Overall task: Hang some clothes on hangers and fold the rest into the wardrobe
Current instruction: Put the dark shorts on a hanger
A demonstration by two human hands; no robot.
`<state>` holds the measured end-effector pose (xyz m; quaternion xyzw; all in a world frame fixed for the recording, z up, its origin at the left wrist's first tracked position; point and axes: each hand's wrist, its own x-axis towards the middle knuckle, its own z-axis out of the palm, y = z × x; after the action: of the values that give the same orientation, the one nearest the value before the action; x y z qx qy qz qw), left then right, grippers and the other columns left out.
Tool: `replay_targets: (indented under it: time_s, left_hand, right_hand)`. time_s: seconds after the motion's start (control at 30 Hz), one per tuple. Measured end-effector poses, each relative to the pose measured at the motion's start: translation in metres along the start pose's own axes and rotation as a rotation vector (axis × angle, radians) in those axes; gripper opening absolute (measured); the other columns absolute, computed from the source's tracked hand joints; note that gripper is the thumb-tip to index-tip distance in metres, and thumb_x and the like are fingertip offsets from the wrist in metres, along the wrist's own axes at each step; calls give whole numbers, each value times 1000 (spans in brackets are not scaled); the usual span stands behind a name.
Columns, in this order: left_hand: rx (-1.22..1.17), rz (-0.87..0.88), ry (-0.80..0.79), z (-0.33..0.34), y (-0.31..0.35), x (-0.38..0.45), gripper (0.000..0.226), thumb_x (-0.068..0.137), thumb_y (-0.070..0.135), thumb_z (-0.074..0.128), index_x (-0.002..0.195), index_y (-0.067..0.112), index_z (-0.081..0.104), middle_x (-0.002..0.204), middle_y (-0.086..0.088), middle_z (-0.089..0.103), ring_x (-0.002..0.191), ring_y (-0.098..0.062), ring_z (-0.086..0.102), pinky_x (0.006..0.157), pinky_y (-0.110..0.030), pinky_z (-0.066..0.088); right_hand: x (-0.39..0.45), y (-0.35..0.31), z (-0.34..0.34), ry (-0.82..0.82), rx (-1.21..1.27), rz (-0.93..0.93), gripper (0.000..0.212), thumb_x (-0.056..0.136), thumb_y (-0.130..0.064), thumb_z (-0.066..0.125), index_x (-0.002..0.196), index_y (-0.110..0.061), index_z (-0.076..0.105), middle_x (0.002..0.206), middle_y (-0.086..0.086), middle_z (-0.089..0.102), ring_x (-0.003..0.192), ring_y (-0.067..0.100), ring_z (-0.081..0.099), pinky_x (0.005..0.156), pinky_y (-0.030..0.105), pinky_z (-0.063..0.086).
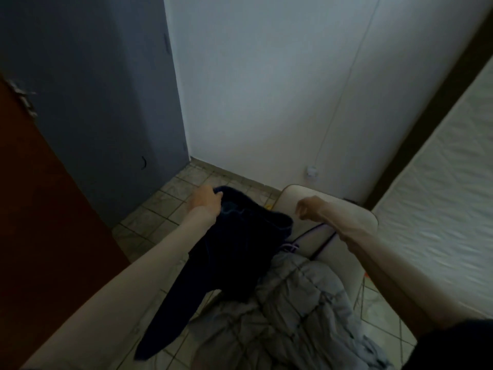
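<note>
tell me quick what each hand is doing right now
Left hand: grips the top edge of the dark garment, which hangs down.
Right hand: fingers curled; too blurred to tell whether it holds anything.

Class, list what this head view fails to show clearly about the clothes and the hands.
- Dark garment: its type; dim light, bunched folds.
- Right hand: whether it holds anything; motion blur.
- Grey quilted garment: lower part cut off by the bottom edge.
- Left hand fingertips: buried in dark cloth.
</note>
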<state>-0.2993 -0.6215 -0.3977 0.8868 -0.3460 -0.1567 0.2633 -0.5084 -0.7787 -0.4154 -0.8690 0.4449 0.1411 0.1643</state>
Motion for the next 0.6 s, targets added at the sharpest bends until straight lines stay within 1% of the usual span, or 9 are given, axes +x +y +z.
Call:
replay_targets:
  time_s: [0.03, 0.07, 0.13, 0.17, 0.2, 0.27, 0.4, 0.53, 0.6]
  left_hand:
    - [30, -22, -12, 5, -2, -1, 36, 100, 25, 45, 118, -3, 56, 121, -21, 57, 108, -34, 55, 77, -32, 41]
    - [66, -41, -21, 10, -4, -3, 37, 100, 25, 44, 119, -4, 55, 123, -21, 56, 110, -34, 55, 77, -32, 41]
    - [157, -60, -26, 17, -6, -6, 38, 100, 26, 42, 122, -3, 54, 126, -20, 55, 112, -34, 54, 80, -33, 43]
    - [205, -47, -24, 20, -5, -8, 38, 101, 27, 42, 122, -1, 54, 126, -19, 55, 112, -33, 54, 80, -34, 43]
    - [246, -21, -25, 23, -3, -10, 37, 101, 27, 41, 122, -1, 54, 125, -18, 55, 112, -32, 54, 79, -33, 43]
    - [305, 39, -30, 28, 4, -13, 36, 101, 28, 39, 121, 1, 54, 123, -17, 57, 111, -31, 54, 77, -32, 40]
    - [350, 98, -16, 34, 12, -10, 36, 100, 30, 40, 121, 5, 55, 122, -16, 58, 113, -31, 53, 83, -35, 42]
    - [348, 90, -18, 34, 8, -6, 36, 99, 31, 43, 122, 7, 56, 122, -15, 58, 112, -32, 54, 84, -35, 43]
    - [362, 63, -8, 29, 5, -3, 37, 99, 32, 42, 123, 7, 56, 124, -17, 57, 113, -33, 54, 87, -36, 44]
  right_hand:
    - [5, 18, 10, -21, -28, 47, 30, 93, -11, 49, 120, -9, 59, 126, 12, 57, 115, 26, 55, 92, 27, 44]
    - [14, 40, 23, -20, -25, 88, 30, 91, -9, 50, 120, -7, 58, 124, 12, 58, 111, 26, 56, 90, 26, 46]
    - [35, 82, 51, 15, -46, 123, 27, 84, -7, 58, 111, -12, 58, 119, 12, 59, 105, 26, 57, 79, 19, 49]
    - [42, 98, 64, 15, -76, 127, 30, 81, -7, 61, 109, -17, 56, 121, 12, 57, 107, 26, 55, 80, 22, 49]
    - [37, 100, 67, 6, -134, 126, 32, 80, -8, 63, 109, -19, 53, 123, 12, 54, 111, 26, 54, 84, 27, 48]
    - [20, 85, 61, 8, -232, 93, 37, 83, -7, 61, 119, -13, 52, 128, 11, 52, 117, 28, 51, 91, 32, 44]
    - [22, 73, 65, 85, -421, 85, 40, 90, -6, 50, 130, -10, 46, 134, 11, 44, 124, 29, 46, 99, 40, 39]
    - [16, 69, 73, 113, -626, 115, 35, 94, -9, 41, 126, -15, 54, 131, 6, 49, 126, 26, 42, 108, 47, 25]
    - [11, 71, 74, 121, -671, 140, 34, 95, -11, 39, 123, -17, 58, 128, 4, 54, 124, 25, 43, 108, 49, 24]
